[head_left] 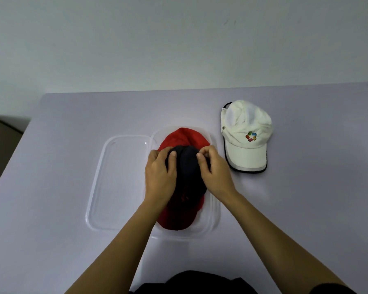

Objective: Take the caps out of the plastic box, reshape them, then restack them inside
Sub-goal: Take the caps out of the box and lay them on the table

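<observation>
A clear plastic box (pixel 214 211) sits at the table's middle. Inside it lies a red cap (pixel 184 138), brim toward me. On top of the red cap sits a dark navy cap (pixel 188 168). My left hand (pixel 159 175) presses on the navy cap's left side, thumb on its crown. My right hand (pixel 214 168) grips the crown's right side with pinched fingers. A white cap (pixel 245 134) with a colourful logo lies on the table right of the box, brim toward me.
The box's clear lid (pixel 115 183) lies flat against the box's left side. The grey table (pixel 306 198) ends at a pale wall behind. A brown object (pixel 0 132) stands beyond the table's left edge.
</observation>
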The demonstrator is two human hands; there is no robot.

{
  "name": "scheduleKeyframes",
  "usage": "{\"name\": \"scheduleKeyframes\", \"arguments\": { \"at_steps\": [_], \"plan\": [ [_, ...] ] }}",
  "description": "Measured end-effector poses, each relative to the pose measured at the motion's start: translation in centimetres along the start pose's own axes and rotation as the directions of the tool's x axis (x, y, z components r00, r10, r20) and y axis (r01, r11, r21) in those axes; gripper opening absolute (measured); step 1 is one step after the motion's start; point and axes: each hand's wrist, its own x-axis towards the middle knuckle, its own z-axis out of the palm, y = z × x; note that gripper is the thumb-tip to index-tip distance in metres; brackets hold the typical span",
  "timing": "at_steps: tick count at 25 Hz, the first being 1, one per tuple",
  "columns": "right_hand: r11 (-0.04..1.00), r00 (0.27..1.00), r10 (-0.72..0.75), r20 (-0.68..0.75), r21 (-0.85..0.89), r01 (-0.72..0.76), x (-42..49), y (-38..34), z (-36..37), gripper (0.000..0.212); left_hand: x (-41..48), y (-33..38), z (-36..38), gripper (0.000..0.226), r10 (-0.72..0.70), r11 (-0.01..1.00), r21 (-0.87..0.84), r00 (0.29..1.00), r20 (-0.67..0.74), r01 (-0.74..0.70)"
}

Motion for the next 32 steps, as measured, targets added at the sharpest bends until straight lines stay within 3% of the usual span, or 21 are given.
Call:
{"name": "scheduleKeyframes", "arguments": {
  "at_steps": [4,9,13,18,21,25,28,30,32],
  "plan": [
    [0.978,0.976,0.032,-0.217,0.206,0.014,-1.8,-3.3,-3.7,0.008,-2.2,4.7,-0.8,0.031,0.076,0.993,-0.089,0.996,-0.052,-0.081],
    [0.994,0.951,-0.014,-0.308,0.096,0.046,-3.8,-2.2,-11.7,0.011,-4.4,9.3,2.9,0.029,0.226,0.966,-0.138,0.972,0.057,-0.216],
    [0.976,0.967,0.159,-0.201,-0.113,-0.184,-4.8,4.2,-14.8,0.017,-4.8,9.2,9.9,0.039,0.139,0.99,-0.038,0.914,0.38,-0.135],
    [0.917,0.949,0.314,-0.014,-0.254,-0.307,-5.7,10.4,-14.5,0.025,-5.0,5.7,15.1,0.032,0.052,0.994,0.061,0.87,0.49,-0.093],
    [0.916,0.958,0.285,-0.005,-0.293,-0.274,-6.0,11.1,-14.1,0.035,-4.8,5.4,14.7,0.036,0.096,0.986,0.08,0.9,0.426,-0.143],
    [0.868,0.982,0.179,-0.065,-0.459,-0.189,-9.5,11.0,-11.1,0.059,-3.1,4.8,11.4,0.036,0.221,0.974,0.021,0.97,0.098,-0.224],
    [0.836,0.985,0.169,-0.027,-0.526,-0.158,-12.4,11.5,-8.3,0.074,-0.9,2.3,9.4,0.043,0.031,0.999,0.036,0.994,-0.104,-0.028],
    [0.825,0.983,0.183,-0.032,-0.539,-0.171,-13.1,12.1,-7.2,0.076,0.3,-0.2,8.7,0.06,-0.203,0.974,0.084,0.975,-0.09,0.211],
    [0.815,0.98,0.192,-0.053,-0.547,-0.189,-13.1,12.5,-6.5,0.075,1.4,-2.5,8.3,0.08,-0.361,0.922,0.148,0.933,-0.005,0.358]
  ]
}}
